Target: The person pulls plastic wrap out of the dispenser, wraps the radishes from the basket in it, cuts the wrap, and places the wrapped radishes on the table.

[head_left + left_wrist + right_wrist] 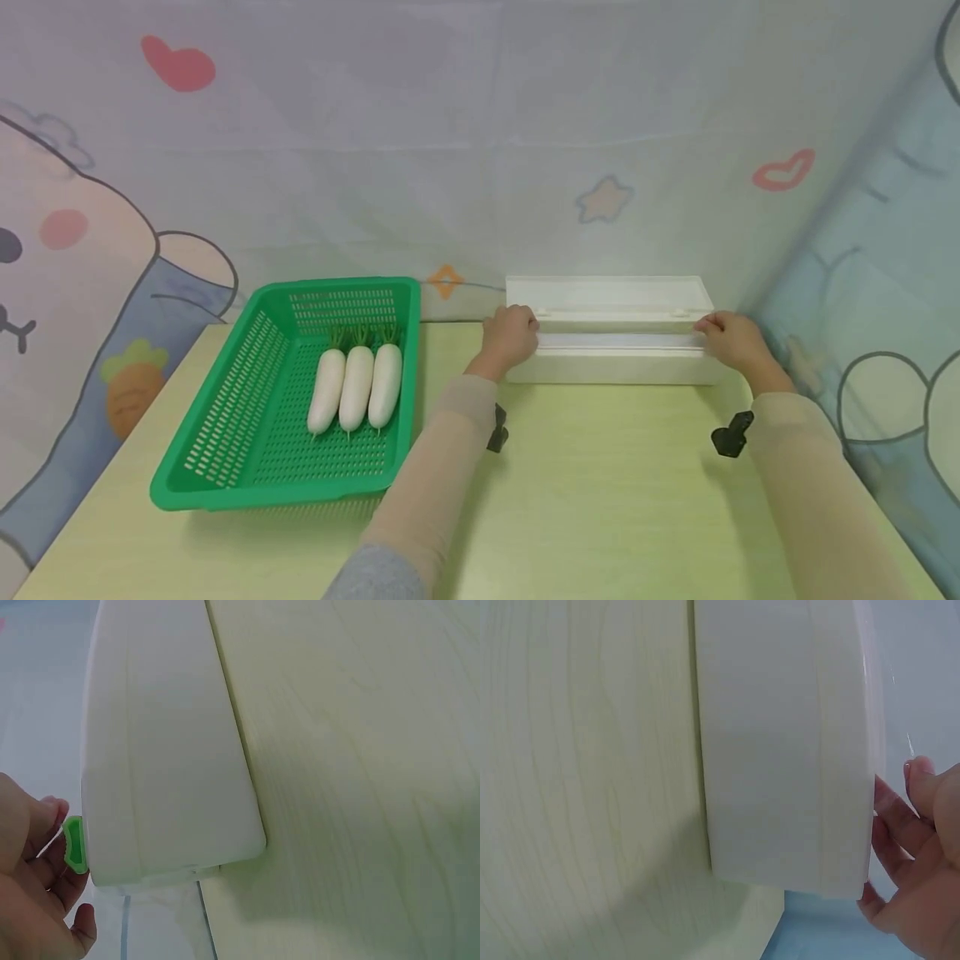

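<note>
A long white lidded box [615,367] stands against the back of the table, its lid [607,293] raised. At the box's left end, my left hand [511,333] has its fingers curled at the upper corner. In the left wrist view a small green piece [75,844] shows on that end, between the thumb and fingers. My right hand [733,337] pinches at the opposite upper corner. The right wrist view has its fingertips [885,796] against the box edge. Thin bright streaks show near the right thumb; whether they are clear film cannot be told.
A green plastic basket [281,498] stands on the left of the table. Inside it several white radishes would be too many: three radishes [356,390] lie side by side, leafy ends away from me. A printed cloth [375,167] hangs behind the pale wooden table [600,492].
</note>
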The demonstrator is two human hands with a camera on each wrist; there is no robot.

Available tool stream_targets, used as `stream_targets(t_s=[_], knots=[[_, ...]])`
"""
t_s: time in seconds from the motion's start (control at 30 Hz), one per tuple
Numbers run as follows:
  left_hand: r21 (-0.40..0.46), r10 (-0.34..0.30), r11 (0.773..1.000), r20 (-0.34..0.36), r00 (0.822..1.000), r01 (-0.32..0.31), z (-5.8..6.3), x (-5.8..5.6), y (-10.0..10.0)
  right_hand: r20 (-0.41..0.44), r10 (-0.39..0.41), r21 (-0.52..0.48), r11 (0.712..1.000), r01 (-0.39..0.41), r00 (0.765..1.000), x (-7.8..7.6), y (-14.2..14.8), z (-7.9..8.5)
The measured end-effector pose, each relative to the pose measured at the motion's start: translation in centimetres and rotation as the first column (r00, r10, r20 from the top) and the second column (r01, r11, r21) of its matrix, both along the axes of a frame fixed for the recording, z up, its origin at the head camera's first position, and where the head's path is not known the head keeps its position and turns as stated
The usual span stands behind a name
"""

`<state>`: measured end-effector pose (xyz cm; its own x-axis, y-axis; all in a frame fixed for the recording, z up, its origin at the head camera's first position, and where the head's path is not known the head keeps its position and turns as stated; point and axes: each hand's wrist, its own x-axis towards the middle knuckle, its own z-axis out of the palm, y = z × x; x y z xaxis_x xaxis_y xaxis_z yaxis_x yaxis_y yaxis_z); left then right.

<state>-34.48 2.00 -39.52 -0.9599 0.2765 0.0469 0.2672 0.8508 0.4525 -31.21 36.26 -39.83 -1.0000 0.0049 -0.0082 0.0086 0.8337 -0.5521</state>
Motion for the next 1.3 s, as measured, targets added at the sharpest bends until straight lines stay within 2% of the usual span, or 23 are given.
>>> stream_targets(t_s=[0.13, 0.23, 0.3, 0.4, 0.5, 0.67, 0.73, 0.83, 0.97, 1.3], knots=[[0.088, 0.015, 0.996, 0.014, 1.000, -0.016, 0.2, 0.1, -0.1, 0.023, -0.024, -0.080, 0.996, 0.025, 0.999, 0.0, -0.4, 0.1], [0.181, 0.019, 0.983, 0.037, 0.999, -0.025, 0.2, 0.2, -0.2, 0.050, -0.045, -0.146, 0.988, 0.052, 0.998, 0.1, -0.5, 0.0], [0.255, 0.020, 0.966, 0.064, 0.998, -0.036, 0.2, 0.2, -0.3, 0.066, -0.059, -0.176, 0.982, 0.070, 0.996, 0.3, -0.6, -0.1], [0.363, 0.016, 0.930, 0.120, 0.993, -0.059, 0.3, 0.2, -0.3, 0.065, -0.079, -0.205, 0.975, 0.091, 0.995, 0.4, -0.6, 0.1], [0.440, 0.007, 0.895, 0.160, 0.987, -0.077, 0.6, 0.1, -0.4, 0.051, -0.081, -0.229, 0.969, 0.091, 0.995, 0.5, -0.5, 0.6], [0.492, -0.009, 0.867, 0.184, 0.983, -0.085, 1.2, -0.3, -0.5, 0.053, -0.078, -0.302, 0.949, 0.091, 0.996, 0.4, -0.3, 1.3], [0.503, -0.016, 0.860, 0.185, 0.983, -0.081, 1.4, -0.5, -0.5, 0.056, -0.098, -0.339, 0.934, 0.111, 0.994, 0.4, -0.2, 1.6], [0.522, -0.033, 0.851, 0.176, 0.984, -0.065, 1.7, -0.7, -0.5, 0.029, -0.084, -0.365, 0.927, 0.089, 0.996, 0.4, -0.1, 2.0], [0.530, -0.054, 0.847, 0.172, 0.984, -0.047, 2.3, -0.9, -0.5, -0.009, -0.049, -0.361, 0.931, 0.043, 0.999, 0.3, -0.2, 2.6], [0.536, -0.070, 0.844, 0.169, 0.983, -0.032, 4.0, -0.8, -0.8, -0.040, -0.034, -0.387, 0.922, 0.016, 0.999, 0.3, -0.2, 4.2]])
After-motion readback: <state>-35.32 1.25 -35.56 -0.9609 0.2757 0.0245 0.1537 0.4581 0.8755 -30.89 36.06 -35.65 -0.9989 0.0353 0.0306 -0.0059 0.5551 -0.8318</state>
